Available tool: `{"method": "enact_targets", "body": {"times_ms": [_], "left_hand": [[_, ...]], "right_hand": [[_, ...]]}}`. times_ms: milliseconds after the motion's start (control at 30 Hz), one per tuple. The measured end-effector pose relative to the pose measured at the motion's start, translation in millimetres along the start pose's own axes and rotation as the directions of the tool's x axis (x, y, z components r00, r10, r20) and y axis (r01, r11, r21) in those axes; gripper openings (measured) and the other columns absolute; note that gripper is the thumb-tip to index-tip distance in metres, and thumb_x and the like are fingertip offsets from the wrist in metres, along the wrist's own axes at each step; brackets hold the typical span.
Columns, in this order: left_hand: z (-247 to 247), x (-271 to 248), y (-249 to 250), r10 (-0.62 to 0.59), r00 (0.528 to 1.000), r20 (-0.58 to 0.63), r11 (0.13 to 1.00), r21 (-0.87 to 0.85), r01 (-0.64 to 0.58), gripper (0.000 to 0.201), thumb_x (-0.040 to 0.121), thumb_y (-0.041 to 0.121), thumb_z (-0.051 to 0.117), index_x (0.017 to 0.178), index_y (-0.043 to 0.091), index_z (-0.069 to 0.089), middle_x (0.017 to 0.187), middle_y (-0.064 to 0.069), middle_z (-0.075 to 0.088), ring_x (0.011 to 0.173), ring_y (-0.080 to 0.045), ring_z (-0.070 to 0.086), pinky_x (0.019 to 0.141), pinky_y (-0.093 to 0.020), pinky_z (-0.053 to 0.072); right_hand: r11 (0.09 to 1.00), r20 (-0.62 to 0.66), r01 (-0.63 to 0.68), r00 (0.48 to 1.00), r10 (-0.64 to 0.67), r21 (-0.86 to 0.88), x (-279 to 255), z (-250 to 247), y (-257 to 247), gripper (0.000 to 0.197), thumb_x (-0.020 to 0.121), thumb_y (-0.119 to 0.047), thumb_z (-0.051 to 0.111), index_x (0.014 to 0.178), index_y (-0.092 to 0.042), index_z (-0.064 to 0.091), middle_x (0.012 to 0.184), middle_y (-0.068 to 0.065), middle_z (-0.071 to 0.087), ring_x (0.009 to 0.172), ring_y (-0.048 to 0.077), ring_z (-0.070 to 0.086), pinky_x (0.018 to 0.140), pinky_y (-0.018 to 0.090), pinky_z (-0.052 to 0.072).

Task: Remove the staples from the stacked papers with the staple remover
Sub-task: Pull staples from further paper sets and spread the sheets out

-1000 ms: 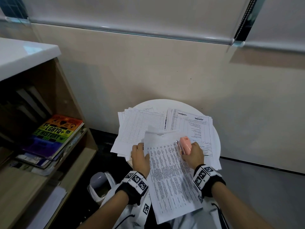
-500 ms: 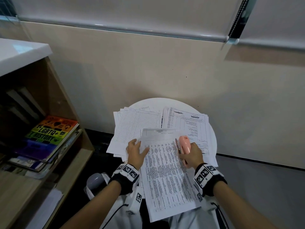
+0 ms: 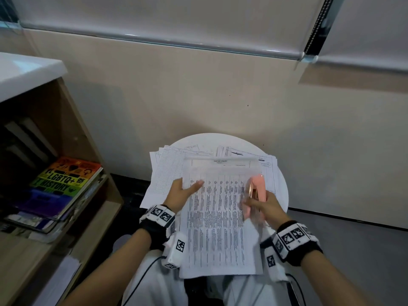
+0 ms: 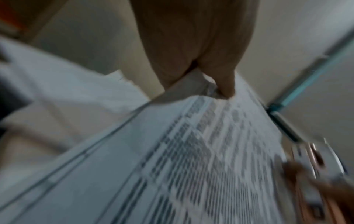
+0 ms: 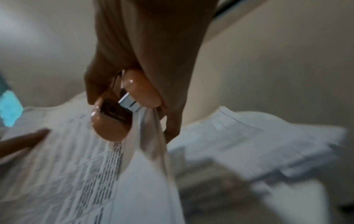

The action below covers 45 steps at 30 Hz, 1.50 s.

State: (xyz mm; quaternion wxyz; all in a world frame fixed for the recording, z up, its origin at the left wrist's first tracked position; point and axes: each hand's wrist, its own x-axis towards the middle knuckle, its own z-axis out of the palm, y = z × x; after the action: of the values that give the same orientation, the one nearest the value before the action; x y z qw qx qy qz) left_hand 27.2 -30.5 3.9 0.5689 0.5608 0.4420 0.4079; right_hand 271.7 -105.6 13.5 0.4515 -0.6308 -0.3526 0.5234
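Left hand (image 3: 181, 193): pinches the left edge of the printed sheets (image 3: 218, 217), thumb on top.
Right hand (image 3: 263, 208): curled round the pink staple remover (image 3: 257, 188) and pinching the sheets' right edge.
Sheets: held above the lap, near the round white counter (image 3: 281, 186).
Counter: carries other paper piles (image 3: 167, 171).
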Motion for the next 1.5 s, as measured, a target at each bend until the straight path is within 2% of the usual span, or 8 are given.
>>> {"method": "enact_targets", "body": {"times_ms": [233,333,500,800,1100,1233,1400,1500], "left_hand": [[23.3,-15.8,85.3,0.457,0.826,-0.33,0.889,0.131,-0.439,0.046,0.087,0.018,0.065,0.106,0.045,0.033,0.112,0.009,0.057,0.103,-0.015,0.064,0.081,-0.03,0.058],[27.1,-16.8,104.0,0.56,0.745,-0.362,0.827,0.186,-0.53,0.048,0.089,0.013,0.063,0.12,0.026,0.028,0.111,0.011,0.052,0.1,-0.006,0.061,0.08,-0.017,0.055],[19.1,-18.4,86.7,0.541,0.797,-0.271,0.841,0.186,-0.508,0.047,0.09,0.004,0.058,0.126,0.011,0.028,0.114,0.012,0.048,0.105,0.003,0.056,0.089,-0.018,0.05],[15.1,-5.4,89.4,0.374,0.916,-0.141,0.927,0.052,-0.371,0.025,0.09,0.008,0.039,0.115,0.012,0.042,0.095,-0.001,0.052,0.088,-0.014,0.052,0.074,-0.023,0.048],[23.0,-1.7,70.6,0.39,0.916,-0.096,0.913,0.168,-0.371,0.012,0.098,0.031,0.043,0.11,0.028,0.045,0.101,-0.007,0.061,0.085,-0.005,0.059,0.076,-0.04,0.054],[20.1,0.3,81.3,0.37,0.907,-0.201,0.927,0.148,-0.346,0.021,0.098,0.027,0.043,0.116,0.017,0.047,0.096,0.007,0.067,0.086,-0.006,0.068,0.076,-0.04,0.059],[9.3,-5.9,85.4,0.351,0.902,-0.25,0.936,0.134,-0.326,0.022,0.098,0.027,0.045,0.114,0.013,0.051,0.103,-0.007,0.069,0.092,-0.022,0.069,0.077,-0.048,0.058],[12.0,-16.7,81.7,0.315,0.911,-0.268,0.949,0.1,-0.299,0.023,0.098,0.027,0.045,0.112,0.01,0.053,0.102,-0.006,0.069,0.093,-0.021,0.068,0.082,-0.047,0.057]], "right_hand": [[0.843,-0.344,0.537,0.791,-0.506,-0.005,-43.3,46.6,-58.6,0.037,0.074,0.004,0.076,0.098,-0.02,0.061,0.087,0.0,0.065,0.074,0.008,0.063,0.061,0.011,0.052],[0.722,-0.359,0.69,0.687,-0.632,0.048,-56.3,57.8,-67.0,0.058,0.067,0.01,0.078,0.096,-0.037,0.061,0.1,0.003,0.064,0.089,0.008,0.064,0.078,0.02,0.056],[0.774,-0.184,0.632,0.763,-0.619,0.017,-53.2,49.3,-54.0,0.081,0.068,0.01,0.078,0.1,-0.061,0.056,0.13,0.017,0.052,0.111,0.023,0.06,0.091,0.033,0.054],[0.847,-0.097,0.531,0.842,-0.53,-0.013,-31.5,24.1,-55.6,0.043,0.07,0.01,0.076,0.109,-0.002,0.061,0.116,0.023,0.061,0.103,0.029,0.064,0.075,0.023,0.058],[0.889,-0.104,0.452,0.883,-0.458,-0.074,-29.7,28.5,-49.0,0.039,0.072,0.008,0.075,0.098,-0.014,0.056,0.104,0.015,0.059,0.092,0.027,0.063,0.07,0.024,0.059],[0.821,-0.311,0.57,0.784,-0.538,0.016,-34.3,25.1,-73.7,0.053,0.074,0.008,0.074,0.108,-0.024,0.049,0.107,0.011,0.059,0.087,0.02,0.063,0.066,0.02,0.057],[0.627,-0.602,0.76,0.585,-0.543,0.173,-48.6,28.9,-148.6,0.037,0.073,0.002,0.077,0.102,0.01,0.055,0.084,0.018,0.064,0.071,0.028,0.062,0.057,0.028,0.053],[0.566,-0.591,0.757,0.631,-0.503,0.326,-50.1,60.8,-188.1,0.025,0.072,0.004,0.073,0.092,0.003,0.057,0.064,0.004,0.066,0.047,0.014,0.06,0.047,0.025,0.05]]}}
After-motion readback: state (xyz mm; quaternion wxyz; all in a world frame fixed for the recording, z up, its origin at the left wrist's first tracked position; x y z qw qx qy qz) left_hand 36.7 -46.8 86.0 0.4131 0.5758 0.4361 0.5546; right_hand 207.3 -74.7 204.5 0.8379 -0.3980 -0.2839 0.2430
